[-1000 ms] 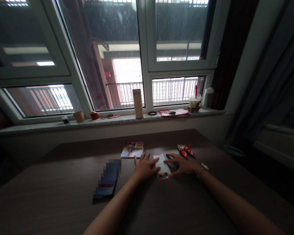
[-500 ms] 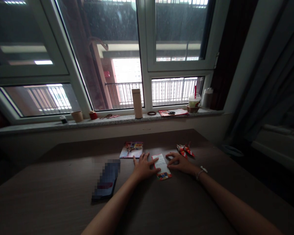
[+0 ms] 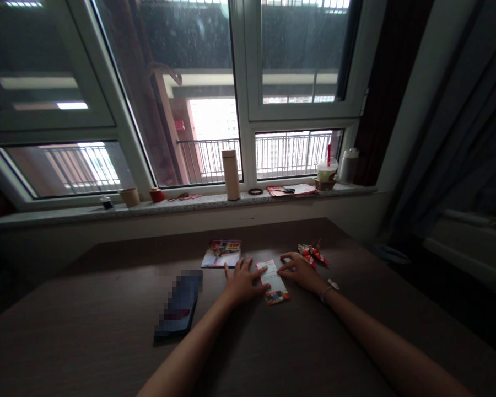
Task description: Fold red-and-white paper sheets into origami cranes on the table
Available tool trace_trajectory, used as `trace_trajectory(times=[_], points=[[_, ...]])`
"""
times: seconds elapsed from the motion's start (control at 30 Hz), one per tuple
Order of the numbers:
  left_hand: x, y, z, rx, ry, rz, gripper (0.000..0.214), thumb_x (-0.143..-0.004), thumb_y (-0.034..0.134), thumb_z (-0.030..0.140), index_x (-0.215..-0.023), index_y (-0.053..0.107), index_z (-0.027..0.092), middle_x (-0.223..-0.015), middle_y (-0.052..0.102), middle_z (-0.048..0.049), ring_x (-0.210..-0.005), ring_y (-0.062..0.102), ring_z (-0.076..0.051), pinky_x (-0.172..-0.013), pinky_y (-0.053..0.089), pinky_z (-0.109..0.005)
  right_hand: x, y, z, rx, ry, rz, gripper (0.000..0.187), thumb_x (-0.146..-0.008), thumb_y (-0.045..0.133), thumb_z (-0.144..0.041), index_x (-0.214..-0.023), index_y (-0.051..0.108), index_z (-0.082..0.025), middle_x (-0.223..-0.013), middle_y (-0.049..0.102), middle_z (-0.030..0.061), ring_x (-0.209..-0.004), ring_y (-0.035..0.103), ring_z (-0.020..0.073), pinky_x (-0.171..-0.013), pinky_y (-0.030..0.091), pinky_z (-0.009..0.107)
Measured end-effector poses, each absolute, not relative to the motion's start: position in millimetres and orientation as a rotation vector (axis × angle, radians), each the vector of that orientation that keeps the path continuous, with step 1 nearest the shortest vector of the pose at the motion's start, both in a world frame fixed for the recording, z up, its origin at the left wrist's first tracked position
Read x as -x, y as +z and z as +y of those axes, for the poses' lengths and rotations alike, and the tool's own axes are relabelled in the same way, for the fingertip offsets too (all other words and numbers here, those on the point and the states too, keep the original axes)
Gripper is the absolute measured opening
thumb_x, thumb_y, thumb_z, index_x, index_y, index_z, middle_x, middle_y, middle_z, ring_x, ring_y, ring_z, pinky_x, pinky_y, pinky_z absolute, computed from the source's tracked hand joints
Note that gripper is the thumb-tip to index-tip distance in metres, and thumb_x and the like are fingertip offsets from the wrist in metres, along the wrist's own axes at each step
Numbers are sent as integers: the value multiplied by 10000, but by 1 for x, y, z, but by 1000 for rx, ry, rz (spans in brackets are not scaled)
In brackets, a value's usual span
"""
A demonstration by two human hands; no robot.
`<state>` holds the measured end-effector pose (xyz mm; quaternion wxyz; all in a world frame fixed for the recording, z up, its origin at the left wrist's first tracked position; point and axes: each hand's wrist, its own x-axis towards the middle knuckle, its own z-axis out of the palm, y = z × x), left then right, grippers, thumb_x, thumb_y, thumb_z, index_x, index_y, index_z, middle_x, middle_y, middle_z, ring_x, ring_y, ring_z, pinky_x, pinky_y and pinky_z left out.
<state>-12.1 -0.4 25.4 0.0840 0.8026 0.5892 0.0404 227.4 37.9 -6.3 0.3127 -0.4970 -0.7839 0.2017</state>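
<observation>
A small folded paper (image 3: 274, 281), white with a coloured lower edge, lies on the dark wooden table (image 3: 86, 309). My left hand (image 3: 243, 282) rests flat on the table with fingers spread, its fingertips pressing the paper's left edge. My right hand (image 3: 298, 269) lies at the paper's upper right corner, fingers extended and touching it. Just beyond my right hand sit two red folded paper cranes (image 3: 312, 253). A colourful printed sheet (image 3: 222, 253) lies above my left hand.
A dark phone-like object (image 3: 179, 304) lies left of my left forearm. The window sill holds a tall flask (image 3: 231, 175), a paper cup (image 3: 130, 197), a small red pot (image 3: 156, 194), red papers (image 3: 291, 190), and a lidded drink (image 3: 326, 171). Curtains hang at right.
My right hand has slid up and away along the paper's right side toward its top corner and the cranes. My left hand and the paper have stayed put.
</observation>
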Motion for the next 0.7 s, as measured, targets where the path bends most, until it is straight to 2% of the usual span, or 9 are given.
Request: trace_trajectory(times=[0.13, 0.33, 0.57, 0.7], points=[[12, 25, 0, -2394, 117, 1761, 671, -768, 456, 802, -1382, 441, 530, -1616, 251, -34, -1474, 158, -410, -1061, -6, -780, -222, -2, 37, 1394, 452, -2060, 220, -834, 666, -388, -941, 789, -240, -1271, 602, 86, -1205, 520, 263, -1079, 364, 405], [11, 25, 0, -2391, 112, 1769, 665, -775, 457, 798, -1384, 437, 531, -1619, 244, -35, -1476, 156, -408, -1065, -8, -774, -216, 2, 33, 1456, 303, -2147, 273, -925, 544, -421, -1042, 762, -306, -1235, 599, 60, -1170, 517, 250, -1037, 374, 388], [11, 26, -1, -2386, 98, 1759, 662, -784, 457, 787, -1392, 427, 528, -1625, 229, -33, -1479, 142, -409, -1062, -9, -777, -207, 5, 27, 1577, 142, -2222, 330, -975, 438, -399, -1228, 651, -388, -1263, 562, 48, -1172, 487, 254, -996, 373, 403], [10, 26, -1, -2384, 104, 1763, 660, -782, 467, 783, -1390, 431, 527, -1624, 231, -32, -1477, 148, -411, -1065, -17, -772, -201, 5, 25, 1637, 43, -2236, 352, -978, 429, -386, -1282, 606, -382, -1275, 554, 64, -1185, 472, 273, -979, 377, 416]])
